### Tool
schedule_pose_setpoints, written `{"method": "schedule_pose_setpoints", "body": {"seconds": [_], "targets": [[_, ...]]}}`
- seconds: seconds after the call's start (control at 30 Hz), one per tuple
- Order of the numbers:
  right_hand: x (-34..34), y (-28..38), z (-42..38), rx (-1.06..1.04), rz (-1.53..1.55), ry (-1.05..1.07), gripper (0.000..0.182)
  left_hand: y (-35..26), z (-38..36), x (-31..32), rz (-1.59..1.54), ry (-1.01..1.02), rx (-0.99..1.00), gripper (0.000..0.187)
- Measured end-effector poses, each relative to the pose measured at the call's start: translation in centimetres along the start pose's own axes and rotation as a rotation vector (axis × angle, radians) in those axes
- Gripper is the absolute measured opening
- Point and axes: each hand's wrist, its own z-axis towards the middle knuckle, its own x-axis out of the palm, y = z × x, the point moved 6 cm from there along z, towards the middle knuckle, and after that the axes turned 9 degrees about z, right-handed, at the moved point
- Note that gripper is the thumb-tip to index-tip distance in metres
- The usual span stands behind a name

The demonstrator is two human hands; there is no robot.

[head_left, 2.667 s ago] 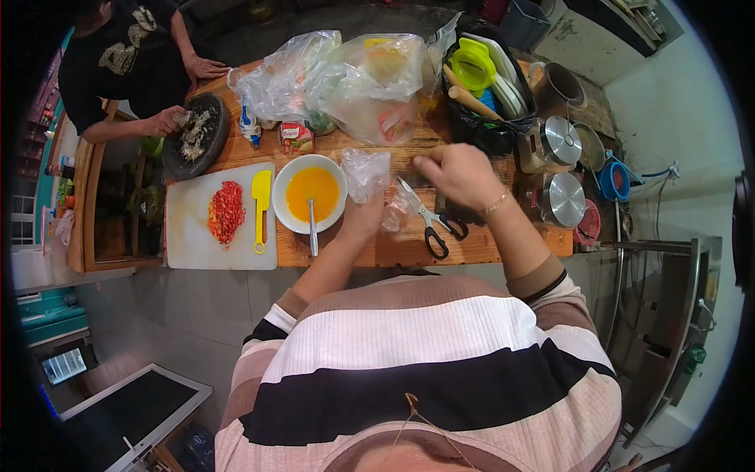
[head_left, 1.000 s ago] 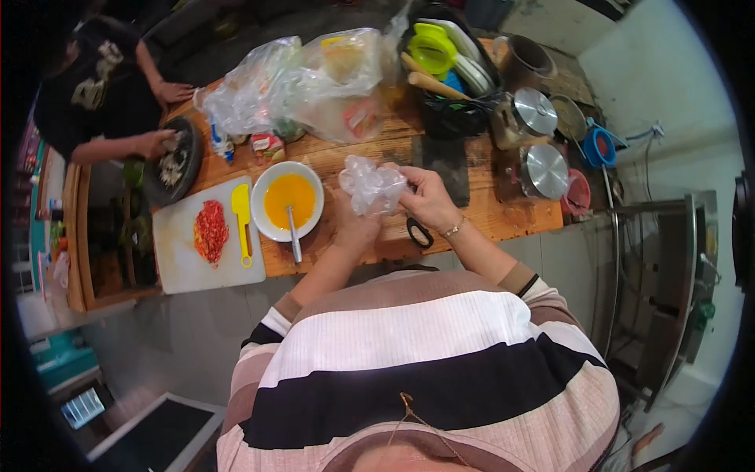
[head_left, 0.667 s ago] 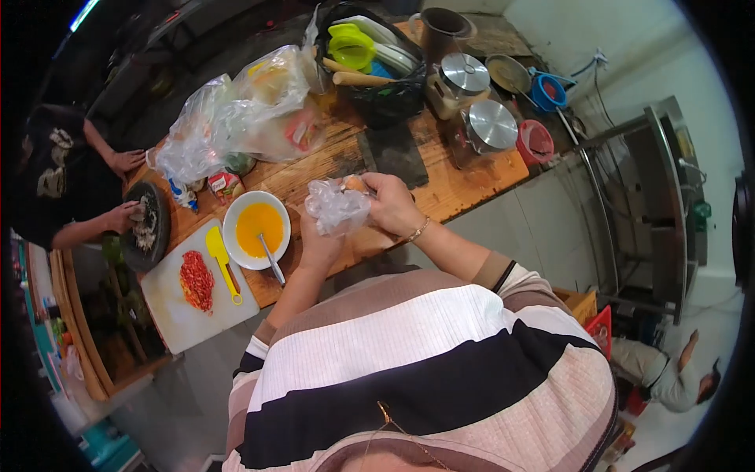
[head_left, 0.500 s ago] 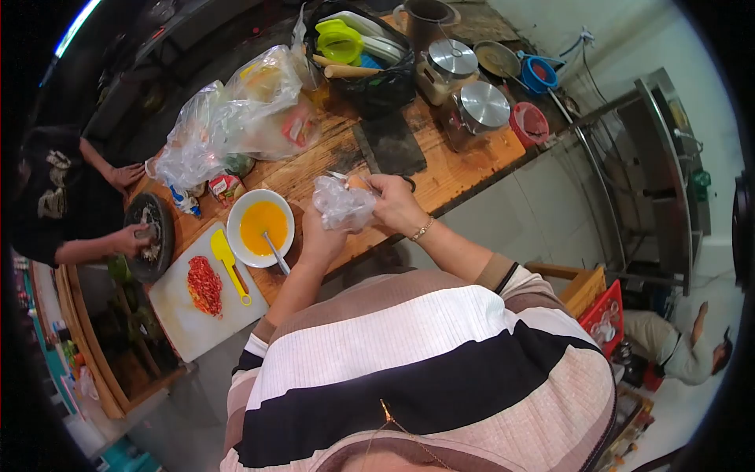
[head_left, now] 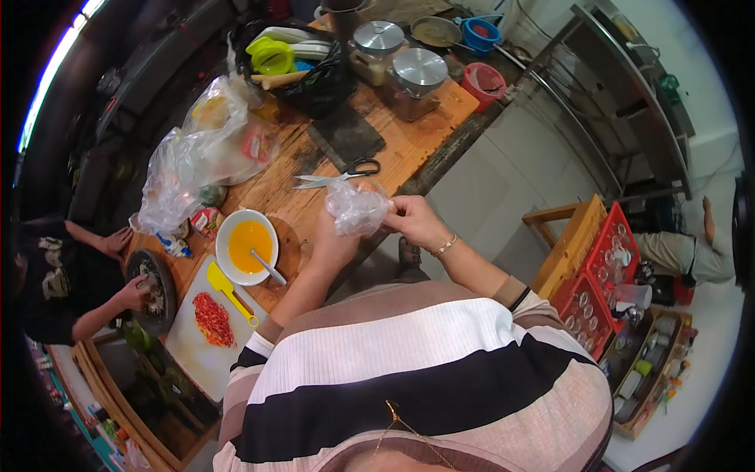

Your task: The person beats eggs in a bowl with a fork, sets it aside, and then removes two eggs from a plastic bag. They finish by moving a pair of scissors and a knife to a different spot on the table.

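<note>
A clear plastic bag (head_left: 355, 208) with something orange near its top is held between my hands at the table's front edge. My left hand (head_left: 334, 240) is closed on the bag from the left, its fingers partly hidden by the plastic. The fingers of my right hand (head_left: 417, 222) pinch the bag's right side. Just behind the bag lie scissors (head_left: 340, 178) with black handles. To the left stands a white bowl (head_left: 222, 240) of yellow-orange liquid (head_left: 251, 244) with a spoon (head_left: 269, 267) in it. Beside it, a white cutting board (head_left: 189, 340) bears chopped red pieces (head_left: 212, 320) and a yellow spatula (head_left: 230, 293).
A co-worker's hand (head_left: 135, 293) is at a dark stone mortar (head_left: 161, 311) on the left. Plastic bags (head_left: 185, 169), a black bag (head_left: 334, 79) of utensils and lidded jars (head_left: 419, 75) stand farther back. Red crates (head_left: 582, 315) are at the right; another person (head_left: 684, 252) is beyond.
The view has shifted, bringing more of the red crates into sight. The scissors now show fully, apart from my hands. My right hand has drawn slightly away from the orange part of the bag.
</note>
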Motion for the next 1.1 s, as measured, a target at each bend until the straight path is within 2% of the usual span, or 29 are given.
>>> {"method": "schedule_pose_setpoints", "body": {"seconds": [0.13, 0.23, 0.3, 0.37, 0.4, 0.5, 0.57, 0.67, 0.7, 0.8, 0.9, 0.93, 1.0, 1.03, 1.1], "targets": [[-3.6, 3.0, -2.8, -0.032, -0.235, -0.032, 0.033, -0.3, 1.0, 2.9, -0.086, 0.103, -0.096, 0.024], [-6.5, 5.4, -4.6, -0.106, -0.27, -0.088, 0.036, -2.5, 1.4, 6.2, -0.122, 0.142, -0.068, 0.009], [-8.0, 6.4, -5.5, -0.134, -0.302, -0.065, 0.042, -1.9, 2.6, 8.4, 0.057, 0.161, 0.021, 0.012], [-10.4, 4.5, -4.8, -0.234, -0.241, -0.035, 0.036, -4.5, 3.1, 11.1, 0.334, 0.242, 0.123, 0.012], [-11.3, 4.7, -4.8, -0.285, -0.212, -0.018, 0.033, -4.4, 3.6, 12.5, 0.326, 0.253, 0.103, 0.013], [-16.5, 4.9, -5.5, -0.071, -0.11, -0.095, 0.024, -5.1, 5.6, 17.1, 0.352, 0.281, 0.096, 0.015], [-20.4, 5.1, -5.6, -0.131, -0.285, -0.177, 0.02, -6.8, 6.6, 20.3, 0.431, 0.317, 0.152, 0.016], [-26.2, 6.7, -5.9, -0.164, -0.394, -0.294, 0.018, -6.2, 8.8, 26.1, 0.485, 0.497, 0.415, 0.026], [-27.9, 7.1, -6.1, -0.161, -0.4, -0.331, 0.017, -7.7, 8.6, 27.4, 0.505, 0.595, 0.439, 0.041], [-31.6, 6.9, -5.7, -0.058, -0.383, -0.367, 0.019, -6.6, 10.3, 30.8, 0.521, 0.555, 0.347, 0.057], [-32.3, 6.8, -5.8, 0.031, 0.047, -0.235, 0.025, -2.9, 13.0, 33.3, 0.832, 0.592, 0.252, 0.087], [-32.5, 6.8, -5.7, 0.106, 0.283, -0.205, 0.027, -1.4, 13.9, 33.9, 0.931, 0.598, 0.225, 0.094], [-32.8, 7.4, -5.3, 0.25, 0.756, -0.138, 0.032, -0.2, 15.4, 34.7, 1.034, 0.57, 0.234, 0.093], [-32.5, 9.0, -5.6, 0.204, 0.738, -0.107, 0.028, -0.3, 16.1, 35.0, 1.085, 0.56, 0.257, 0.093], [-33.5, 8.7, -4.1, 0.182, 0.509, -0.108, 0.028, -1.1, 16.8, 35.5, 1.153, 0.583, 0.385, 0.091]]}}
